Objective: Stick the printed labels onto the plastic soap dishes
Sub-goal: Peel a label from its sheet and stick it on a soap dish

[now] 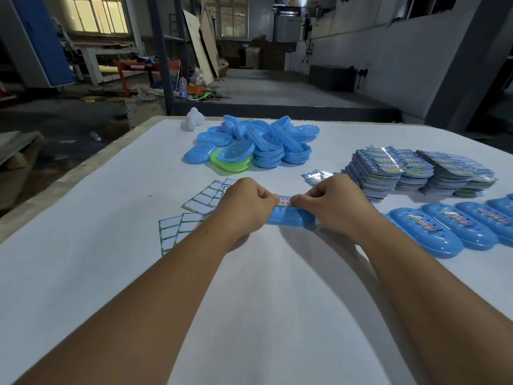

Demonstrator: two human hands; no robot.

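Blue oval plastic soap dish lies on the white table between both hands, a printed label with red characters stretched along its upper edge. Left hand and right hand each pinch one end of the label, fingers closed on it. Labelled blue dishes sit in a row at right, near stacked label sheets; a heap of unlabelled blue and green dishes lies beyond, and empty white backing sheets lie at left.

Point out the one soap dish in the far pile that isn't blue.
The green soap dish at the pile's near edge, partly under a blue soap dish; every other dish there is blue.
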